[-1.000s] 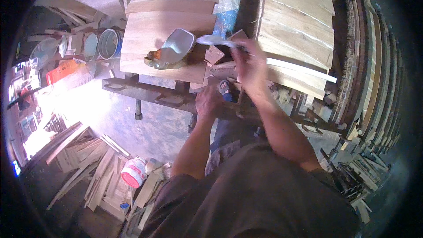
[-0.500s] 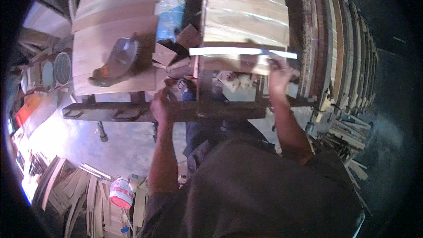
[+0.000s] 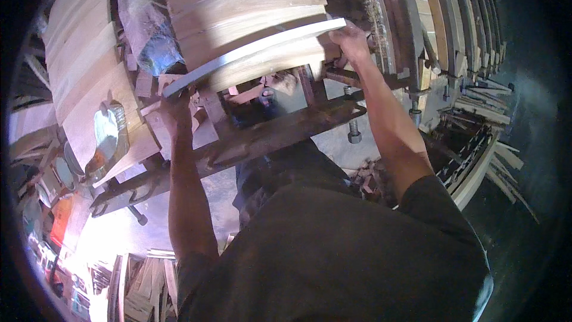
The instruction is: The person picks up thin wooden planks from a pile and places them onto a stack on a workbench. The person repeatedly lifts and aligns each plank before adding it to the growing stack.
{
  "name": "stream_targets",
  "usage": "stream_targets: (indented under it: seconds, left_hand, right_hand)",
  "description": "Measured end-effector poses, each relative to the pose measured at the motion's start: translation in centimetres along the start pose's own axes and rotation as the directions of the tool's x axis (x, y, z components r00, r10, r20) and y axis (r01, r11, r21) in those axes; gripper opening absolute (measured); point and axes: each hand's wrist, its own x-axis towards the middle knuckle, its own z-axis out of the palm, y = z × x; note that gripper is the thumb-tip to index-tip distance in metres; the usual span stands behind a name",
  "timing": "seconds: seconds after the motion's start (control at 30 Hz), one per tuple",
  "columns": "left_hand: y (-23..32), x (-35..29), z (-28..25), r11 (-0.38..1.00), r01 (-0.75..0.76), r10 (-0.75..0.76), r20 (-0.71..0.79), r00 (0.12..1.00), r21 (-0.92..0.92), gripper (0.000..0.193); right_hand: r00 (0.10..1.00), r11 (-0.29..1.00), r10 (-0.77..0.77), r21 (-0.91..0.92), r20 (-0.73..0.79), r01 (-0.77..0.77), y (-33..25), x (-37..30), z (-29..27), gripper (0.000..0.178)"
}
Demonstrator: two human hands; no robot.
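A long, narrow wooden strip (image 3: 256, 49) with a brightly lit edge slants across the near end of a panel of pale glued boards (image 3: 244, 0). My left hand (image 3: 177, 110) is closed around its left end, the fingers partly hidden beneath it. At the far right end, my right hand (image 3: 350, 40) grips the strip by its tip. Below both hands runs a dark metal clamp bar (image 3: 238, 150) with loop handles. To the left of my left hand, a cut-open clear container (image 3: 108, 134) with something orange-brown in it rests on another board panel (image 3: 83, 77).
Several long clamps with boards (image 3: 456, 12) stand in a row at the right. Threaded bolts (image 3: 354, 130) stick out of the near frame. Blue-and-clear plastic sheeting (image 3: 158, 48) lies between the panels. Scrap wood strips (image 3: 146, 289) cover the floor at lower left.
My left hand has risen from beside the clamp bar and taken hold of the strip's left end. The right hand still holds the other end. The whole view has turned and shifted.
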Motion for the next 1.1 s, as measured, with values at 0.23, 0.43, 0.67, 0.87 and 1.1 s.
stream_targets:
  seconds: [0.23, 0.43, 0.67, 0.87, 1.1]
  left_hand:
    - [-1.6, -6.1, -0.2, 0.966, -0.008, -0.09, 0.368, 0.925, 0.257, 0.048]
    - [-1.1, -5.9, 1.8, 0.924, 0.028, -0.18, 0.367, 0.912, 0.382, 0.054]
    - [-0.1, -7.0, 3.6, 0.961, 0.261, -0.276, 0.334, 0.901, 0.092, 0.047]
    - [-8.8, -6.1, 1.2, 0.998, -0.015, 0.04, 0.481, 0.876, -0.056, 0.052]
    - [1.2, -8.4, 3.2, 0.815, 0.501, -0.367, 0.408, 0.836, -0.292, 0.059]
  right_hand:
    - [0.987, 0.961, 0.138, -0.252, 0.08, -0.114, 8.2, -3.8, -6.9, 0.03]
    - [0.968, 0.884, 0.214, -0.448, 0.13, -0.135, 11.4, -2.4, -7.1, 0.025]
    - [0.973, 0.941, 0.224, -0.271, 0.053, -0.202, 12.3, -1.4, -6.6, 0.028]
    - [0.98, 0.965, 0.197, -0.183, 0.026, -0.189, 13.8, -1.8, -6.0, 0.035]
    - [0.98, 0.982, 0.188, -0.018, -0.066, -0.19, 14.3, -2.2, -5.7, 0.025]
